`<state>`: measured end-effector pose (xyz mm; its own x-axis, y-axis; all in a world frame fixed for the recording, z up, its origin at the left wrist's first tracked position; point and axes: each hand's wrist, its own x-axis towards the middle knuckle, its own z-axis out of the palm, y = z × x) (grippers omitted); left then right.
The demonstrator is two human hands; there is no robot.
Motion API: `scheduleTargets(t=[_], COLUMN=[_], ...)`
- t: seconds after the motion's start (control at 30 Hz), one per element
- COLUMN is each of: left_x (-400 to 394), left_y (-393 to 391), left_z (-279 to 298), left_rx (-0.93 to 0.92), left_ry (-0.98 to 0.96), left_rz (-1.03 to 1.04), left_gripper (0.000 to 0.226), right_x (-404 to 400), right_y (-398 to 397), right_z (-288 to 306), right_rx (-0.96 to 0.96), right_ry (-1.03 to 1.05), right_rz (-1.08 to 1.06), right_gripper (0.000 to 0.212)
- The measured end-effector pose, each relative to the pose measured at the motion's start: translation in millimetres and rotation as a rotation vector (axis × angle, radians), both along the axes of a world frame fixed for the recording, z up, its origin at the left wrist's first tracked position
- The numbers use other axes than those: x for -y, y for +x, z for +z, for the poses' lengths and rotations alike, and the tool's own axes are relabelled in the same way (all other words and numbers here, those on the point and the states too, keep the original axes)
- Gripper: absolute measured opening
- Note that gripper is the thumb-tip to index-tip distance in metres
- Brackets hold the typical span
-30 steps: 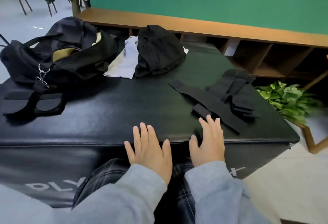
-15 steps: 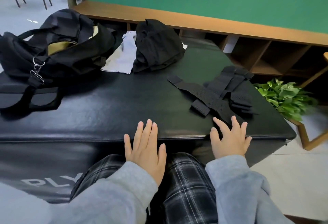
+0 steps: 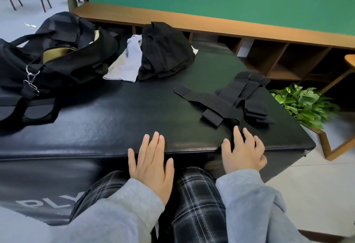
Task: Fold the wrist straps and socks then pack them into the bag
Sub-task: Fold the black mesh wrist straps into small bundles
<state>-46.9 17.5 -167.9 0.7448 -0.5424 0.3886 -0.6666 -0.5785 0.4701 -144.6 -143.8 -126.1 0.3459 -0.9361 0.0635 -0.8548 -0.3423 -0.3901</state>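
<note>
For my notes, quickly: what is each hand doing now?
Left hand: open, flat on the black box edge, holding nothing.
Right hand: open, holding nothing.

A black padded box carries bag, clothes, wrist straps.

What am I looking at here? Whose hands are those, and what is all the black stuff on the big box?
A person wears a camera on their head, so you look down as they do. Their left hand and right hand rest open at the near edge of a black padded box, holding nothing. On it lie black wrist straps just beyond the right hand, an open black bag far left, and a pale grey cloth beside a heap of black cloth.
</note>
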Motion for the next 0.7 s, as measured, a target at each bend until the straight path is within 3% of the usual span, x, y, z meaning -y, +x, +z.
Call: scheduleTargets(t=[0.43,0.7], left_x=[0.3,-0.3], left_y=[-0.4,0.7], left_z=[-0.1,0.8], left_rx=[-0.004,0.006], left_ry=[-0.009,-0.005], left_rz=[-0.007,-0.006], left_gripper=[0.053,0.055], right_x=[6.7,-23.2], right_y=[-0.9,21.2], right_z=[1.2,7.6], right_rx=[-0.042,0.359], right_ry=[-0.103,-0.490], right_rz=[0.045,0.269], right_gripper=[0.050,0.040])
